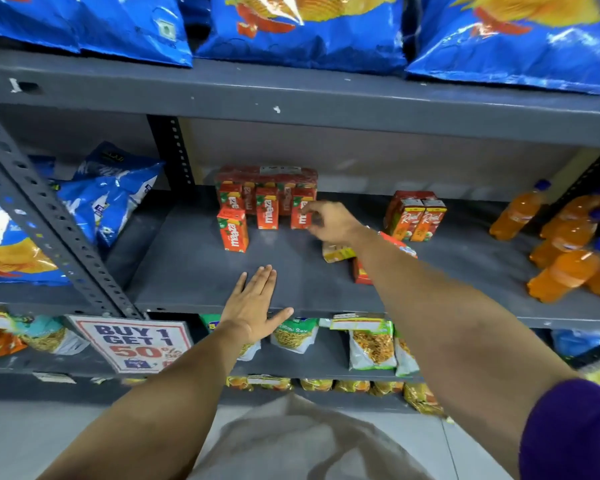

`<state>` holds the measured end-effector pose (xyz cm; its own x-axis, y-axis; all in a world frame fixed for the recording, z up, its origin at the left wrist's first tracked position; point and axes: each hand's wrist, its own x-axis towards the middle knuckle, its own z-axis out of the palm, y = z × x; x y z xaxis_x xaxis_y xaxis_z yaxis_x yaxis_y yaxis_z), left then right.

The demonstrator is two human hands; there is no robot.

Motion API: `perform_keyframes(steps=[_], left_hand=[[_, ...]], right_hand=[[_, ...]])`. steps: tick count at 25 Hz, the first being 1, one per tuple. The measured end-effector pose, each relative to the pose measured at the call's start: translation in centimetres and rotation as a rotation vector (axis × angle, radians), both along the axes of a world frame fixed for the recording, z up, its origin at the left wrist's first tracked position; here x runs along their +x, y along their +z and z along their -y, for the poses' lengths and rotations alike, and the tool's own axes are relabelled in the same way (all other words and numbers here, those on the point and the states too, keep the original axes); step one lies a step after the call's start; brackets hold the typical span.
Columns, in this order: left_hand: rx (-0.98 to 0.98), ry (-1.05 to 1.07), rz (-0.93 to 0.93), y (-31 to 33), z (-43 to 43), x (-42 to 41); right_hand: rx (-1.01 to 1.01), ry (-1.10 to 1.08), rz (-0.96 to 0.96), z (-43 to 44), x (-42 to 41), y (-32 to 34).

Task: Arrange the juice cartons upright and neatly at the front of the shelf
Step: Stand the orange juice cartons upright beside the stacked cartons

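Note:
Several small red mango-juice cartons stand upright deep on the grey shelf (pixel 194 271). One carton (pixel 233 230) stands forward of the rest at the left, a second (pixel 267 213) behind it. My right hand (pixel 329 221) grips the rightmost red carton (pixel 299 216) with its fingertips. Behind them sits a shrink-wrapped pack of cartons (pixel 267 178). Under my right forearm, a yellow carton (pixel 336 253) and a red one (pixel 361 273) lie on their sides, partly hidden. My left hand (pixel 253 303) rests flat and open on the shelf's front edge.
Two orange-and-red cartons (pixel 418 220) stand upright to the right, with orange drink bottles (pixel 561 244) lying further right. Blue crisp bags (pixel 94 202) crowd the left bay behind a slanted perforated post (pixel 45 223). A promotion sign (pixel 136 342) hangs below the shelf edge.

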<state>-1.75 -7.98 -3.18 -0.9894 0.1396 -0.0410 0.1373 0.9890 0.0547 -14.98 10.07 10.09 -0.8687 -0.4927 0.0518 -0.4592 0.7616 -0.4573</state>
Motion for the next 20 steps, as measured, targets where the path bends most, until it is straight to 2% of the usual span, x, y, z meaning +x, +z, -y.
perform_keyframes(steps=[5,7,12,15,17,20], left_hand=[[-0.005,0.029,0.025,-0.1,-3.1,-0.2],[-0.004,0.037,0.031,-0.2,-3.2,0.0],[0.029,0.051,0.060,0.1,-3.0,0.5],[0.033,0.048,0.078,0.4,-2.7,0.7],[0.036,0.043,0.082,0.5,-2.6,0.8],[0.047,0.053,0.083,0.6,-2.6,0.8]], right_hand=[[0.207,-0.241,-0.009,-10.8,-1.1,-0.7],[0.249,-0.303,0.052,-13.2,-0.8,-2.0],[0.216,-0.321,0.189,-14.9,-1.2,-3.2],[0.365,-0.322,0.266,-16.6,-1.3,-3.7],[0.449,-0.315,0.248,-17.5,-1.3,-4.4],[0.384,-0.324,0.182,-17.9,-1.1,-4.0]])
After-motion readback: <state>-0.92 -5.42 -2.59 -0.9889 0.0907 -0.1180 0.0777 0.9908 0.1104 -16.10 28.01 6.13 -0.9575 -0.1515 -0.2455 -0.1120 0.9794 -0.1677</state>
